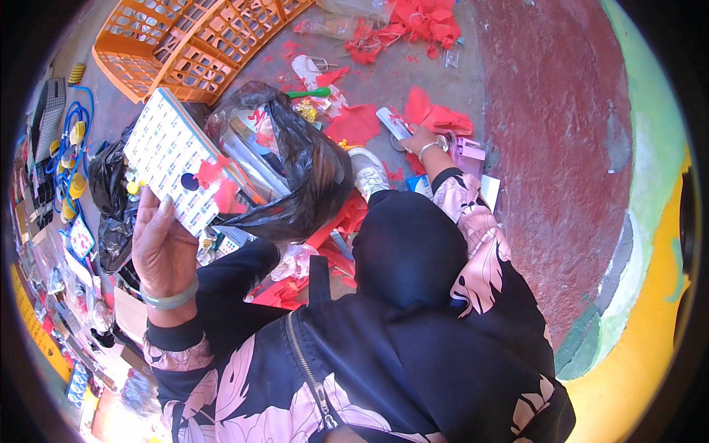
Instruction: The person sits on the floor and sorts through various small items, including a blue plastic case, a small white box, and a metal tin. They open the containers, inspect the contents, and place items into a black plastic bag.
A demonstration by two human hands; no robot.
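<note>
At the left, my left hand (163,243) grips the lower edge of a flat white pad or folder (166,147) with rows of small print, a dark round spot and red scraps on it. Against the pad's right side sits an open black plastic bag (313,166), stuffed with papers and plastic pieces. My right hand (419,139) reaches down to the floor, its fingers around a slim white printed object (393,123), whose kind I cannot tell. Close by this hand are a lilac plastic holder (471,155) and crumpled red paper (435,113).
An orange plastic basket (188,61) lies tilted beyond the bag. Red scraps (426,22) and a green plastic spoon (310,93) litter the floor. Blue tubing with yellow coiled parts (77,138) lies left, near another black bag (108,177). My white shoe (368,170) is beside the open bag.
</note>
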